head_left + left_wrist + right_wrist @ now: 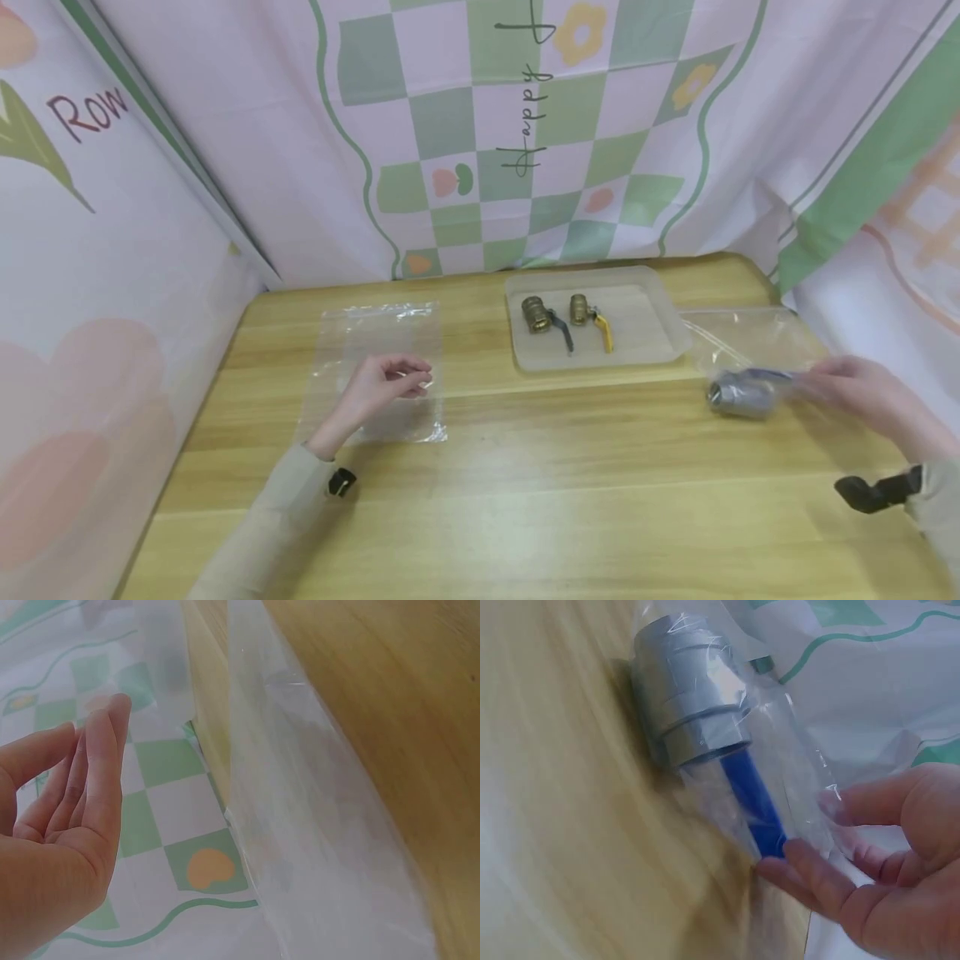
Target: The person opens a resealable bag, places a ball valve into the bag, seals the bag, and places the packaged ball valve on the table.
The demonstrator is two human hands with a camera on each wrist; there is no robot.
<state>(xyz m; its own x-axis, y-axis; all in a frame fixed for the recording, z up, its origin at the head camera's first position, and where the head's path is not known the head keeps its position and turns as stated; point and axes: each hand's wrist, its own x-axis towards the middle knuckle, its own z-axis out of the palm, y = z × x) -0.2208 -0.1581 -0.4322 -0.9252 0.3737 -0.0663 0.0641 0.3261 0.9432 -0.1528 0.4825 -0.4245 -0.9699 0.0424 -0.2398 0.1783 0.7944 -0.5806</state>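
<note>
At the right, my right hand (pixel 870 400) holds a clear plastic zip bag (pixel 765 329) with a silver ball valve (pixel 742 398) inside. In the right wrist view, the valve's blue lever handle (pixel 751 795) reaches my fingertips, and the bag's film lies between thumb and fingers. My left hand (pixel 386 385) hovers over a flat, clear plastic bag (pixel 382 333) on the left, its fingers loosely bent with nothing between them. That bag's film (pixel 315 810) also shows in the left wrist view, apart from the hand.
A translucent shallow tray (pixel 600 362) stands at the back centre. In it lie a brass ball valve (pixel 536 315) with a dark handle and a smaller brass ball valve (pixel 578 310) with a yellow handle. Patterned curtains (pixel 510 192) bound the wooden table (pixel 487 500).
</note>
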